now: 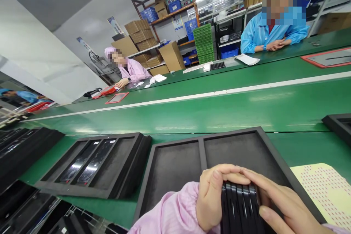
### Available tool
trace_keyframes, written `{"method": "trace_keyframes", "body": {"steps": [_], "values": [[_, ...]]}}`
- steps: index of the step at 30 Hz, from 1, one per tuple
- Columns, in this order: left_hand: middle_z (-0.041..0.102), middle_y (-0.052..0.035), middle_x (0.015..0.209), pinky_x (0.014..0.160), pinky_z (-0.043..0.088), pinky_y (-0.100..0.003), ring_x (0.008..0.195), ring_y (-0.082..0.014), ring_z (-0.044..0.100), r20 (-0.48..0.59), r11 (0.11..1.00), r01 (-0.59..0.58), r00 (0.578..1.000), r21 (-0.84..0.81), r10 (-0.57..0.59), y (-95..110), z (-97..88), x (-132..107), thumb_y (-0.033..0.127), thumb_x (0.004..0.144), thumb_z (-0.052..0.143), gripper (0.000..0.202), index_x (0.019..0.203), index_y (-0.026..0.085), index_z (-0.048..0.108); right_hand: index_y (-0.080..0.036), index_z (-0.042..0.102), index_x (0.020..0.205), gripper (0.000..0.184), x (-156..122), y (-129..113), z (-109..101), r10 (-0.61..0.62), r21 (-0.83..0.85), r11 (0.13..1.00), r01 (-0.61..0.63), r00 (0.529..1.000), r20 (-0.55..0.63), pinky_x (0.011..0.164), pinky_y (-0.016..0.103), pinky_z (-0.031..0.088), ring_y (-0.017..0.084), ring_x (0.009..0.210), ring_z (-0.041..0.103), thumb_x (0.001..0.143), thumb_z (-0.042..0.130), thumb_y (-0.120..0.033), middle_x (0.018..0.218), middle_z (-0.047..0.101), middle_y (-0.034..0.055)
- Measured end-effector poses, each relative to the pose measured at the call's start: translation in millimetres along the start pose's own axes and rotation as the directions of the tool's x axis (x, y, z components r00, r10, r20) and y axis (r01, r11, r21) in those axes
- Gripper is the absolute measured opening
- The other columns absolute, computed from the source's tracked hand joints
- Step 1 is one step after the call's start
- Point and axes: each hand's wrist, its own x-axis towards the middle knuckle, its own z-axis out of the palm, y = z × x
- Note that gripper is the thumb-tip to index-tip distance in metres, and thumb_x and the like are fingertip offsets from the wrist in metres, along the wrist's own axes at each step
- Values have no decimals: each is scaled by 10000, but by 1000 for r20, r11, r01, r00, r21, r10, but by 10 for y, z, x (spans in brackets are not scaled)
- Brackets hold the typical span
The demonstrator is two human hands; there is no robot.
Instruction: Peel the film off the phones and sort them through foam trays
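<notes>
Because the lower edge of the view cuts through our hands, the bottom of the stack of black panels (240,208) is hidden, and we can count only about five edges between the fingers. Our left hand (211,199) curls over its top and left side, fingers pressed together. Our right hand (285,208) lies along its right side, fingers straight and close. The stack sits clamped between both hands, over the two-compartment foam tray (175,168). A second tray (134,168) at the left holds two glossy panels (78,162). Two co-workers (134,71) sit across the green belt (219,109).
</notes>
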Motion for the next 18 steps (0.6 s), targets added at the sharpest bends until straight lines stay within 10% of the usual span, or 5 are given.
{"method": "trace_keyframes", "body": {"steps": [18], "values": [[749,-21,818,749,538,-299,746,-181,694,47,982,-156,986,-104,161,-132,4,-36,402,947,323,420,1074,211,674,-278,283,1435,499,-59,75,50,-68,30,997,68,998,-6,708,204,571,193,887,658,957,411,-340,1150,616,22]]}}
